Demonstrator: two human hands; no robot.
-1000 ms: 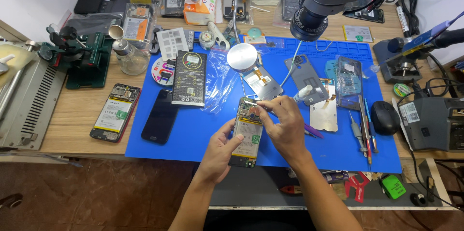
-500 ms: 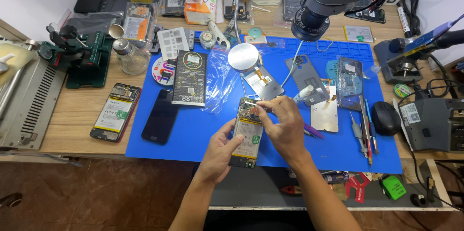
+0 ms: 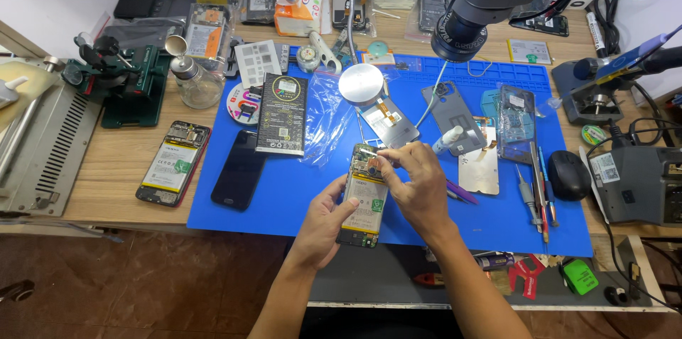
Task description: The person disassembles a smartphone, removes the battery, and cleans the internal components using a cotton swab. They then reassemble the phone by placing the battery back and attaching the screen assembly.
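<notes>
An opened phone with its battery and circuit board exposed lies on the blue work mat near the front edge. My left hand grips its lower left side. My right hand rests over its upper right, fingertips pinched at the board near the top of the phone. Whether a small part is between those fingertips cannot be made out.
Another opened phone lies on the wooden bench at left, a dark phone and a black battery pack on the mat. A microscope head hangs above. Tweezers and screwdrivers, a black mouse and a soldering station sit at right.
</notes>
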